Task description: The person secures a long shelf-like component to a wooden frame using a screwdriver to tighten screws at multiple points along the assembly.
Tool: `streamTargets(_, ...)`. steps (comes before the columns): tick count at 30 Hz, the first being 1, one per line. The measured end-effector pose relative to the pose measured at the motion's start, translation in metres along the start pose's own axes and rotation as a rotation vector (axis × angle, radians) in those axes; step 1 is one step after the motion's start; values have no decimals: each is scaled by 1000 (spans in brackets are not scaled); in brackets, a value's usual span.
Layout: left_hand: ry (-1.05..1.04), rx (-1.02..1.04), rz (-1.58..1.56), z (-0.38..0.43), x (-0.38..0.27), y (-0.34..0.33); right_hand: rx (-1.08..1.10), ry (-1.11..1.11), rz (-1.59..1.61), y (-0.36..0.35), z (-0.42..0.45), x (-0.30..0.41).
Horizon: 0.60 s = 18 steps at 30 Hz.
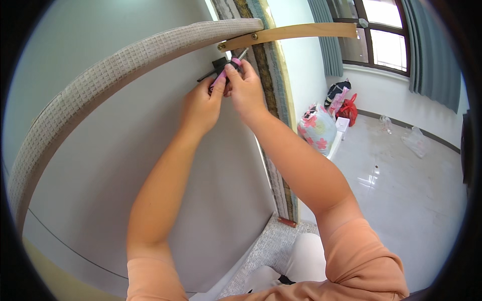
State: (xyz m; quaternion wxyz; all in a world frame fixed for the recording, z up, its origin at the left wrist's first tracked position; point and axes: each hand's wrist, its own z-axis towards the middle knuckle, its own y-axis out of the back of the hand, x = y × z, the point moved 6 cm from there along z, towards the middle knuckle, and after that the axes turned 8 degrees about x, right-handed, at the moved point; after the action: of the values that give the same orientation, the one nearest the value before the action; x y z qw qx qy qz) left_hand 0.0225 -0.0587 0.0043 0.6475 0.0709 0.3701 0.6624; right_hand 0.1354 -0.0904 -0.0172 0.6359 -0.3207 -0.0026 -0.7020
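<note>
My left hand and my right hand meet around a pink-and-black handheld tool, its metal tip pointing up and right. The tool looks like a screwdriver, partly hidden by my fingers. A dark bar-like part shows just behind it; whether it belongs to the tool I cannot tell. Right above the tip, a curved wooden slat with screws near its left end meets the end of a curved, fabric-covered frame piece.
A grey panel stands before me, beside a striped upright strip. To the right, a flowered bag, a red plastic bag and a clear plastic bag lie by the wall below a curtained window.
</note>
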Motion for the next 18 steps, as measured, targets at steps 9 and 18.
streamTargets(9,-3,108,-273,-6,-14,-23,-44,-196,-442,40,-23,32)
streamTargets(18,349,12,-647,30,5,-49,-143,-446,-378,47,-15,49)
